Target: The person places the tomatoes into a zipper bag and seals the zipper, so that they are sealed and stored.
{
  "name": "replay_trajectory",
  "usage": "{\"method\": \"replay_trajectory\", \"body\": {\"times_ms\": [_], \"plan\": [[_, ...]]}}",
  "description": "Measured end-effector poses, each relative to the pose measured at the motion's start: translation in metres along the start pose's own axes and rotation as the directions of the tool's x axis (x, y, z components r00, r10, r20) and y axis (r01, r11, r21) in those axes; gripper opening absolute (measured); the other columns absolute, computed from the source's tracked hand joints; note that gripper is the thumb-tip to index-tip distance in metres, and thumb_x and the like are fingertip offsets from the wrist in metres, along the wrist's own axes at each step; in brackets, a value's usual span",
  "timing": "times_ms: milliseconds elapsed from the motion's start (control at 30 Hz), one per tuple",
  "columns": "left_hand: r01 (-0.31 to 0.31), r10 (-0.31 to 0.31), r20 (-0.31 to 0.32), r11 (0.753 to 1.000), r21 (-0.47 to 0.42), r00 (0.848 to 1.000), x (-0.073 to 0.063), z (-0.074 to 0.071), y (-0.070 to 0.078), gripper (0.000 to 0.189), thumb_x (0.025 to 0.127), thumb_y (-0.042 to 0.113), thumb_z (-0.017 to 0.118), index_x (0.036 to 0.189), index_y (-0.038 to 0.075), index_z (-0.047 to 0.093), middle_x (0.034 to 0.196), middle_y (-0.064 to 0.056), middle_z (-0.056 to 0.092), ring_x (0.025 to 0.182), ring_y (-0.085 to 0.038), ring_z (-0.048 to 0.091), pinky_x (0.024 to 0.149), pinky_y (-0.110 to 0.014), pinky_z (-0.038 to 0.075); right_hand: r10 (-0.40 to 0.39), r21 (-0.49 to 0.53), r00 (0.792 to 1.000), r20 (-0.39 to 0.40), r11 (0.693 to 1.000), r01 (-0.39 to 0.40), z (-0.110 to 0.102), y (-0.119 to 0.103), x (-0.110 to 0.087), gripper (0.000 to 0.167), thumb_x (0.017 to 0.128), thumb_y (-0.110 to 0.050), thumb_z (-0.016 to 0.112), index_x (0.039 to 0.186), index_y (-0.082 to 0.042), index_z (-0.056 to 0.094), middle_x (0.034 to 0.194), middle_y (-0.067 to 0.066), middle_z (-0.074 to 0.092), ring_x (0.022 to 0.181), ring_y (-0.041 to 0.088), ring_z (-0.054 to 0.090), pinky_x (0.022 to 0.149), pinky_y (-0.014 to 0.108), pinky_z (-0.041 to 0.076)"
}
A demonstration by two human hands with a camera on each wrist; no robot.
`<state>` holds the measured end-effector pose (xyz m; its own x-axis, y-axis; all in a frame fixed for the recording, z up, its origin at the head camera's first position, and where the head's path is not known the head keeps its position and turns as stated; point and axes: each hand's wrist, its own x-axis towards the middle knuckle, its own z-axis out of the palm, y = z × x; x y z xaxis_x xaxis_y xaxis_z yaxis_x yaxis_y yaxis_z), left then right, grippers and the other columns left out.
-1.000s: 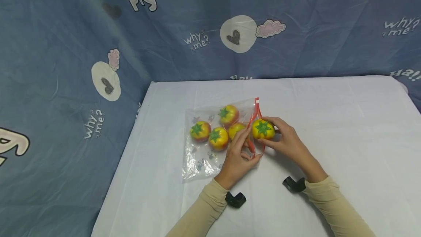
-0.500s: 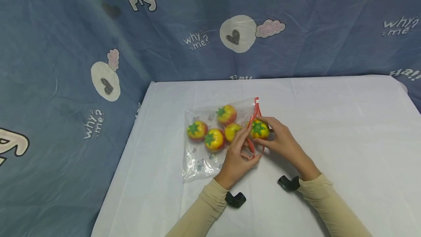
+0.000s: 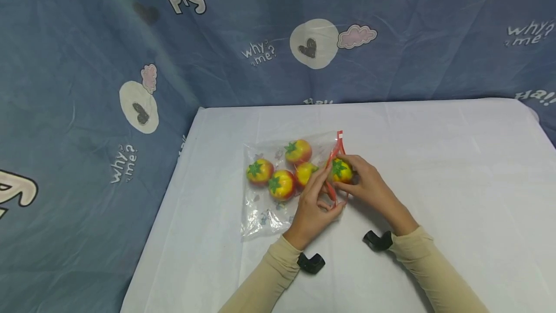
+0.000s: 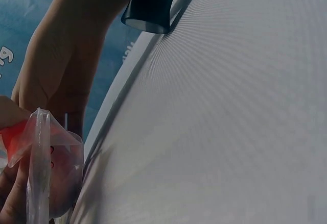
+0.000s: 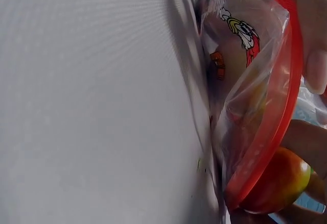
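A clear zip bag [image 3: 265,223] with a red zip edge [image 5: 288,96] lies on the table, its mouth towards the right. Several yellow-red tomatoes [image 3: 282,185] with green tops, possibly toys, are inside it. My left hand [image 3: 310,211] pinches the bag's near side at the red edge, holding the mouth apart. With thumb and fingers, my right hand [image 3: 373,190] grips another tomato [image 3: 341,171] at the mouth. In the right wrist view this tomato sits against the red edge. The left wrist view shows the bag's plastic [image 4: 41,168] only in part, and dimly.
A white cloth covers the table [image 3: 460,168]. Behind it and at the left hangs a blue printed curtain [image 3: 243,8]. A black device [image 3: 311,263] is on the left wrist, and another black device [image 3: 378,241] is on the right.
My right hand has moved left, bringing its tomato into the bag's mouth. Tomatoes inside have shifted slightly left. The left hand has stayed in place.
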<state>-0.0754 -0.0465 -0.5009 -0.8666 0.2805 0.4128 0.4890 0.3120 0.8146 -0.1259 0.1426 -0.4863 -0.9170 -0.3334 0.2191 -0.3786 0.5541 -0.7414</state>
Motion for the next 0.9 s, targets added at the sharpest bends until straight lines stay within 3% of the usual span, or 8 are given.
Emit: {"method": "replay_trajectory", "body": {"times_ms": [233, 467, 600, 900], "plan": [[0.004, -0.004, -0.003, 1.0, -0.021, 1.0, 0.0, 0.0, -0.001, 0.092, 0.081, 0.003, 0.087, 0.159, 0.01, 0.039, 0.153, -0.009, 0.047, 0.088, -0.021, 0.065, 0.062, -0.016, 0.061, 0.027, 0.049, 0.999, 0.032, 0.998, -0.029, -0.014, 0.002, 0.0, 0.076, 0.08, -0.015, 0.09, 0.145, -0.002, 0.054, 0.142, 0.021, 0.06, 0.123, 0.039, 0.063, 0.1, 0.056, 0.057], [0.014, -0.014, 0.007, 0.999, -0.037, 1.0, 0.0, -0.001, -0.001, 0.093, 0.079, 0.001, 0.087, 0.159, 0.01, 0.039, 0.151, -0.011, 0.048, 0.089, -0.021, 0.066, 0.062, -0.017, 0.061, 0.042, 0.056, 0.999, 0.015, 0.998, -0.042, -0.028, 0.009, -0.002, 0.055, 0.081, -0.009, 0.087, 0.131, 0.0, 0.066, 0.127, 0.02, 0.07, 0.109, 0.038, 0.071, 0.09, 0.053, 0.062], [0.016, -0.015, 0.011, 0.999, -0.031, 1.0, 0.0, -0.001, 0.0, 0.092, 0.08, 0.0, 0.086, 0.159, 0.01, 0.039, 0.15, -0.01, 0.048, 0.089, -0.021, 0.065, 0.063, -0.015, 0.061, 0.028, 0.052, 1.0, 0.0, 0.998, -0.028, -0.025, 0.011, -0.002, 0.049, 0.083, -0.007, 0.086, 0.128, -0.001, 0.069, 0.123, 0.018, 0.072, 0.106, 0.036, 0.072, 0.086, 0.05, 0.064], [0.017, -0.017, 0.008, 0.999, -0.038, 1.0, -0.001, 0.0, 0.0, 0.093, 0.079, 0.001, 0.087, 0.159, 0.011, 0.04, 0.15, -0.01, 0.049, 0.088, -0.021, 0.066, 0.063, -0.016, 0.061, 0.017, 0.029, 0.994, -0.106, 0.999, -0.014, -0.011, 0.002, -0.001, 0.053, 0.079, -0.01, 0.089, 0.127, 0.001, 0.069, 0.122, 0.02, 0.072, 0.103, 0.037, 0.072, 0.079, 0.048, 0.065]]}}
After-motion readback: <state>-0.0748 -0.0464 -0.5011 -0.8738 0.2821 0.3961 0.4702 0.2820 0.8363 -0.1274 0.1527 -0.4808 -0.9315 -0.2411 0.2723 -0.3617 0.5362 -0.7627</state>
